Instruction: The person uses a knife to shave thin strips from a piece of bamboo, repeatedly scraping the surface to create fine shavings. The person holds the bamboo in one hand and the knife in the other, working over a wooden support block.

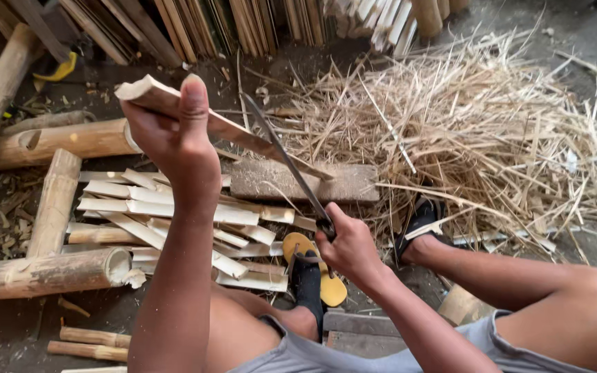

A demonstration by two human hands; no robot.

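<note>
My left hand point(167, 131) grips the upper end of a split bamboo slat point(233, 132), held slanted with its lower end resting on a flat wooden block point(350, 184). My right hand point(349, 246) is closed on the handle of a long knife point(286, 162), whose blade lies against the slat's right side near the middle. Cut bamboo slats point(174, 207) lie piled on the ground under my left arm.
Round bamboo poles point(50, 273) lie at the left. A big heap of thin bamboo shavings point(478, 124) covers the ground at the right. Finished slats point(243, 24) lean along the back. My feet wear sandals point(319, 273) near the block.
</note>
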